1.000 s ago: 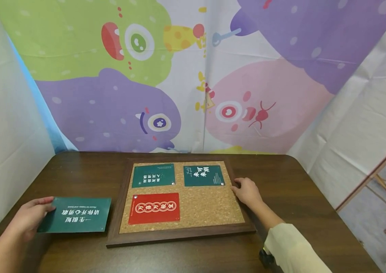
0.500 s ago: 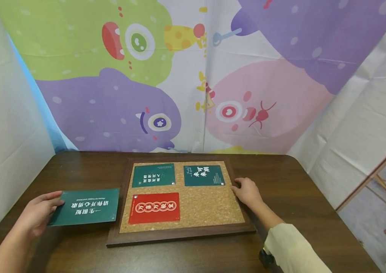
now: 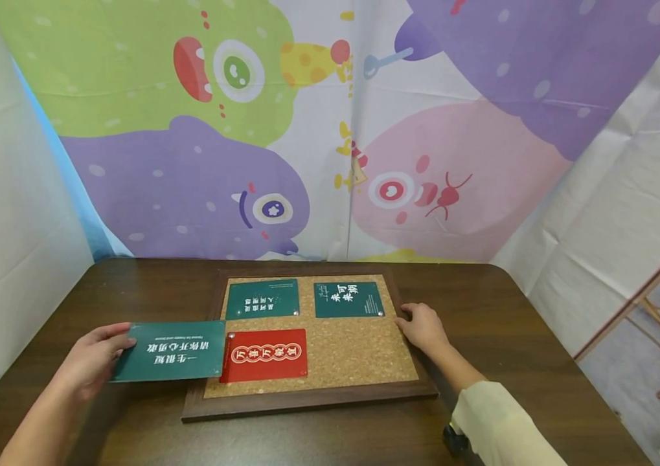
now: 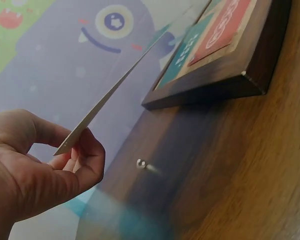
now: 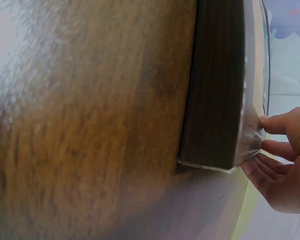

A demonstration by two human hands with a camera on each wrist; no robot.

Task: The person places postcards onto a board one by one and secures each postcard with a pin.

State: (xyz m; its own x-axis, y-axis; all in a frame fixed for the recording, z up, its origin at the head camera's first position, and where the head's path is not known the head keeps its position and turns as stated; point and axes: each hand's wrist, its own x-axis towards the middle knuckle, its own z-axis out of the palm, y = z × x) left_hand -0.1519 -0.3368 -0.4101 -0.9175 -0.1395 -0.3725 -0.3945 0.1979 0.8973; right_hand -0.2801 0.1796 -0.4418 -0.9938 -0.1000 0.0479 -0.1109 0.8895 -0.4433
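Observation:
My left hand point(image 3: 94, 358) pinches the left end of a green postcard point(image 3: 169, 349) with white lettering between thumb and fingers. Its free end hangs over the left side of a wood-framed corkboard point(image 3: 359, 353), overlapping the red postcard point(image 3: 265, 355). In the left wrist view that green postcard point(image 4: 102, 102) is seen edge-on, tilted above the table. My right hand point(image 3: 421, 328) grips the board's right frame edge; in the right wrist view its fingertips point(image 5: 267, 122) rest on the frame point(image 5: 217, 90). Two more green postcards, left point(image 3: 263, 299) and right point(image 3: 350, 299), lie along the board's top.
A small shiny pin point(image 4: 141, 163) sits on the table, left of the board. Clear pins mark corners of the board's postcards. Bare cork shows at the board's lower right. The brown table point(image 3: 499, 362) backs onto a cartoon-printed curtain point(image 3: 236, 181).
My left hand has carried the green postcard rightward, from beside the board to over its left frame and part of the red postcard. My right hand and the board have stayed put.

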